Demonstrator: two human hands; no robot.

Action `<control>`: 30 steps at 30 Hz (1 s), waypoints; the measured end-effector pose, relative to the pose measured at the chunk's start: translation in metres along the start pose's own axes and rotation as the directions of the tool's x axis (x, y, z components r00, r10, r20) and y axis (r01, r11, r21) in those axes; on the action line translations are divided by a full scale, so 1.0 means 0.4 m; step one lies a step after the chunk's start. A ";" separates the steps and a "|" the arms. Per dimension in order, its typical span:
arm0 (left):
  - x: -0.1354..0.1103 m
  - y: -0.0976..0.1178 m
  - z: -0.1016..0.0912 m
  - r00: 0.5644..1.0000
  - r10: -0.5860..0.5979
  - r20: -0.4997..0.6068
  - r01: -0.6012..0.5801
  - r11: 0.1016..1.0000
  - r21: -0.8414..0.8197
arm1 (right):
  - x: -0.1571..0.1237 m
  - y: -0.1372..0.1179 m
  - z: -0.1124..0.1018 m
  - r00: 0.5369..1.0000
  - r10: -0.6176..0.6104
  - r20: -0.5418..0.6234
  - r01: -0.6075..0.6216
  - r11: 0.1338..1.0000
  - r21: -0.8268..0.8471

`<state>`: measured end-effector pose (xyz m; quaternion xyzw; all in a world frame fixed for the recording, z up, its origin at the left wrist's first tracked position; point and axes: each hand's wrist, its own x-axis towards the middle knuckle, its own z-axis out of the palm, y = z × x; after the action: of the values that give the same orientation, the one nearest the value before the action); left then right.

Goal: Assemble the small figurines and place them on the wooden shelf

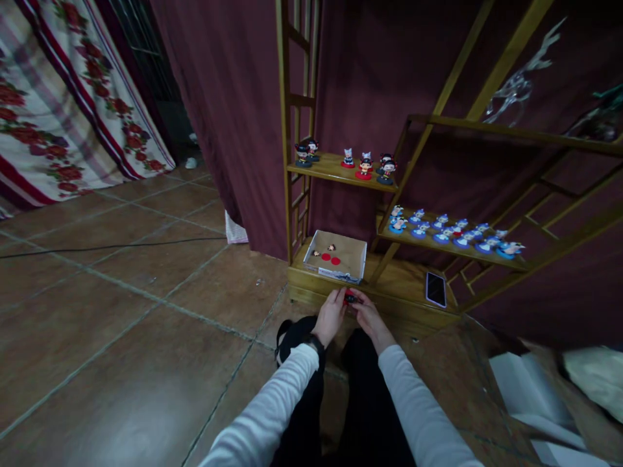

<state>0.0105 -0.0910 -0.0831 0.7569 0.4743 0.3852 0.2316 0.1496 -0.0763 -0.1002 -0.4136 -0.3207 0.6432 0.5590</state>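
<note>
My left hand (329, 318) and my right hand (370, 318) meet in front of the shelf's low ledge, fingers closed around a small red and black figurine (350, 298). Fingers cover much of it, so its details are hard to make out. Just beyond my hands, a shallow cardboard box (355, 251) rests on the ledge. Inside it are two flat red discs (335, 261) and two small figurine pieces with dark hair, one near the back (331, 247) and one at the left (315, 253).
Figurines in red and black (364, 170) stand on the upper left shelf (331, 167). Blue and white ones (442, 235) line the middle shelf. A phone (435, 289) lies on the ledge at right. White packaging (530, 389) sits on the floor, right. A cable (121, 246) crosses the tiles.
</note>
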 end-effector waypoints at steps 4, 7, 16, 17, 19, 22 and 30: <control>-0.003 0.005 -0.002 0.999 0.037 0.009 -0.038 0.981 0.189 | -0.005 -0.008 -0.001 1.000 0.002 0.014 -0.002 1.000 -0.026; -0.007 0.012 -0.006 0.996 0.084 0.014 -0.084 0.949 0.303 | -0.007 -0.014 -0.002 1.000 0.019 0.024 -0.018 0.999 -0.035; -0.012 0.022 -0.019 0.990 0.120 0.072 -0.138 0.916 0.376 | -0.004 -0.018 -0.007 0.998 0.034 0.044 -0.033 0.999 -0.027; -0.011 0.021 -0.019 0.990 0.117 0.075 -0.137 0.919 0.371 | -0.003 -0.017 -0.007 0.998 0.037 0.043 -0.036 0.999 -0.029; -0.011 0.021 -0.020 0.990 0.112 0.083 -0.135 0.924 0.358 | -0.003 -0.017 -0.009 0.998 0.041 0.039 -0.040 0.999 -0.037; -0.009 0.023 -0.023 0.989 0.110 0.098 -0.138 0.926 0.351 | -0.005 -0.018 -0.011 0.999 0.038 0.036 -0.037 0.999 -0.035; 0.021 0.010 -0.043 0.994 0.078 0.082 -0.080 0.997 0.018 | -0.004 -0.017 -0.009 1.000 0.011 0.024 -0.012 1.000 0.010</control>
<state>0.0011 -0.0855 -0.0670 0.7926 0.4381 0.3580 0.2273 0.1559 -0.0767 -0.0955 -0.4049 -0.3219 0.6528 0.5534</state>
